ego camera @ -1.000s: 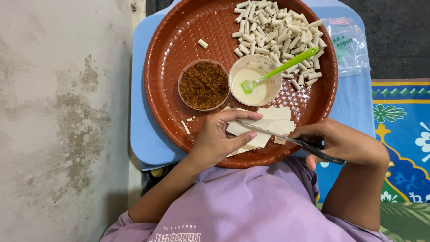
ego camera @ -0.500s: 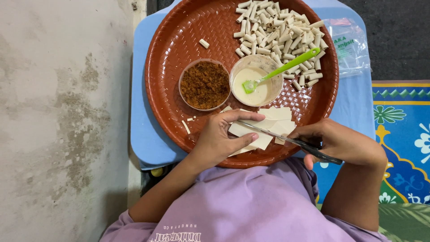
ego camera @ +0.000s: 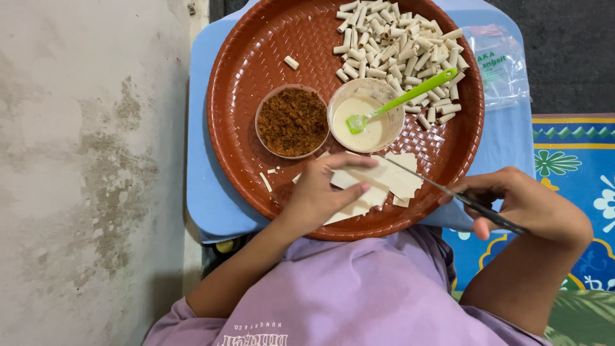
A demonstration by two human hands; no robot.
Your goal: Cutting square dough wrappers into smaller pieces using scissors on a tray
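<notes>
Woven round tray (ego camera: 256, 77): flat pale wrappers (ego camera: 391, 179), slim knife (ego camera: 448, 194).

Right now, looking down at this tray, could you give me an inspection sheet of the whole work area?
Surface: round brown woven-pattern tray on a light blue table.
Job's things: pale dough sheets stacked at the tray's near edge; knife with its blade across them.
Clutter: pile of small rolled dough pieces; one stray roll; bowl of brown crumbly filling; bowl of pale liquid with a green brush; dough scraps; clear plastic bag.
Grips: left hand presses flat on the sheets; right hand holds the knife handle.
Cables: nothing seen.
Surroundings: stained concrete floor; patterned blue mat.
</notes>
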